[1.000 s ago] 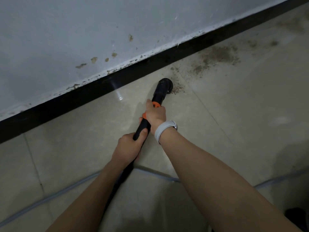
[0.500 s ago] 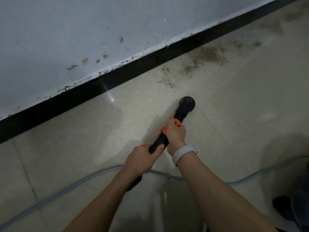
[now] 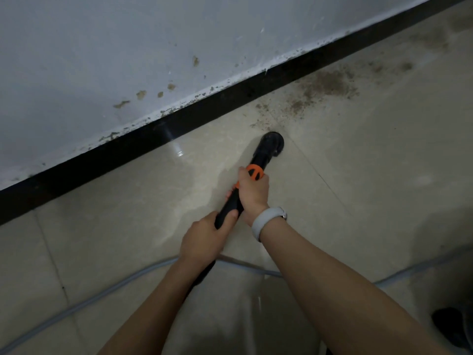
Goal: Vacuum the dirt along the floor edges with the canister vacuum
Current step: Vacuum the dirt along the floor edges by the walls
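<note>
Near the dirt (image 3: 325,85), both hands' grip clenches the vacuum wand (image 3: 258,160).

No readable text, label, brand, number or sign anywhere: not on wall, floor, vacuum or wristband.

A white wall (image 3: 128,47) with chipped, brown-stained paint runs diagonally across the top. A black baseboard (image 3: 179,124) lines its lower edge. A grey cable (image 3: 76,310) lies across the beige floor tiles (image 3: 384,188). A dark object (image 3: 453,326), unidentifiable, sits at lower right.
</note>
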Tool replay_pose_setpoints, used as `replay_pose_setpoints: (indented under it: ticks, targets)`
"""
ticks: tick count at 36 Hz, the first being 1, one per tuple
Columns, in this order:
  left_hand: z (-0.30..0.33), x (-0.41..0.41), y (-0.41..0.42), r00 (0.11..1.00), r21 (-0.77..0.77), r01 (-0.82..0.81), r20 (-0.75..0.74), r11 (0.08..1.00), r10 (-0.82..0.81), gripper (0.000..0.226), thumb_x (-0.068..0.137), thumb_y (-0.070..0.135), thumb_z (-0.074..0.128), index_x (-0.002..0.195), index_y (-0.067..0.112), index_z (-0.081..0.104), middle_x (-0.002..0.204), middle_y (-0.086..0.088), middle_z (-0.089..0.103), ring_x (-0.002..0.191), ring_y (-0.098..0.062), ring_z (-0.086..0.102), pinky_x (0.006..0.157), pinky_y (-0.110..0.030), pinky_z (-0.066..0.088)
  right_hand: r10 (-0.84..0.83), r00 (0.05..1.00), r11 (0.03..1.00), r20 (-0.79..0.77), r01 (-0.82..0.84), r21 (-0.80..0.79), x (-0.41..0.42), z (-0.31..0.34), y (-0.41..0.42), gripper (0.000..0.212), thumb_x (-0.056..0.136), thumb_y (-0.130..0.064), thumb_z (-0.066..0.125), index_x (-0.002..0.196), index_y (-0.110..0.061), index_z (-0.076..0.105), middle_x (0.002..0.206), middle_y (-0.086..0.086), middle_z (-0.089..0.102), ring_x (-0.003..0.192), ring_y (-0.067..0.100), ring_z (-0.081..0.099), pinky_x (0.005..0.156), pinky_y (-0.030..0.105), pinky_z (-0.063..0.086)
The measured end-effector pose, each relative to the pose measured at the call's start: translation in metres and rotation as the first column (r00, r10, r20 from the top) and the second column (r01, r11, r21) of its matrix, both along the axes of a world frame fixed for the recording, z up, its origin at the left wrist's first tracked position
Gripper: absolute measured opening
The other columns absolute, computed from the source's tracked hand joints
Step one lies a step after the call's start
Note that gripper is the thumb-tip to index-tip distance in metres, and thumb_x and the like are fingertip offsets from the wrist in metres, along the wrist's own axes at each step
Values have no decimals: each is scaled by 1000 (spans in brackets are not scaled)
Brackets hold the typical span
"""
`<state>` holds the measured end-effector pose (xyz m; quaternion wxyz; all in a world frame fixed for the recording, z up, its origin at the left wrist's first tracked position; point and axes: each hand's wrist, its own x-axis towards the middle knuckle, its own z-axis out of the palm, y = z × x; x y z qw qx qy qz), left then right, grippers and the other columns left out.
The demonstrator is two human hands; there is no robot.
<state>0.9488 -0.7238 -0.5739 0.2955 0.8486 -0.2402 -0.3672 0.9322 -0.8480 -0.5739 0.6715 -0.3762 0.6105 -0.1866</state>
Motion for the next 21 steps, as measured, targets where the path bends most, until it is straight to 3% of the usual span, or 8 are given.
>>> replay_pose_setpoints:
  ticks: [4, 6, 10, 14, 18, 21]
  targets:
    - [-6, 2, 21, 980, 73, -104, 178, 992, 90, 53, 86, 67, 36, 82, 18, 55, 73, -3, 68, 71, -25, 63, 71, -36, 52, 119, 993, 993, -21, -119, 4, 29, 0, 3, 39, 92, -27, 58, 123, -13, 38, 77, 11, 55, 52, 25, 54, 61, 41, 57]
    - [-8, 6, 27, 965, 77, -168, 218, 983, 148, 52, 87, 65, 37, 83, 16, 55, 76, -6, 68, 76, -30, 63, 73, -37, 51, 195, 980, 981, -36, -194, 9, 44, 2, 10, 43, 92, -30, 58, 124, -12, 36, 87, 15, 57, 52, 26, 56, 64, 44, 59]
    - [-9, 25, 37, 955, 32, -248, 175, 968, 239, 55, 87, 64, 37, 76, 14, 58, 69, -4, 67, 71, -27, 64, 72, -39, 51, 287, 957, 956, 34, -289, 49, 63, 8, 22, 42, 91, -29, 59, 120, -13, 33, 89, 13, 56, 53, 23, 57, 67, 43, 59]
    - [-6, 37, 36, 958, -9, -245, 150, 970, 243, 51, 91, 57, 41, 73, 12, 58, 60, 0, 65, 62, -21, 63, 69, -38, 52, 256, 943, 957, 213, -279, 85, 62, 9, 27, 45, 88, -24, 66, 123, -8, 43, 79, 11, 52, 54, 22, 56, 53, 31, 55]
    - [-8, 36, 22, 960, -11, -229, 162, 973, 228, 53, 90, 60, 41, 74, 12, 57, 63, -2, 65, 63, -21, 62, 66, -37, 51, 241, 929, 961, 281, -269, 63, 52, 12, 25, 20, 92, -17, 62, 99, -12, 44, 67, 9, 49, 50, 22, 51, 47, 29, 52]
    - [-11, 31, 6, 966, 16, -189, 183, 982, 183, 56, 87, 64, 38, 78, 12, 56, 69, -6, 67, 68, -25, 63, 69, -38, 51, 199, 960, 978, 199, -207, 21, 50, 12, 15, 15, 93, -18, 58, 85, -8, 49, 61, 9, 47, 41, 21, 49, 48, 31, 49]
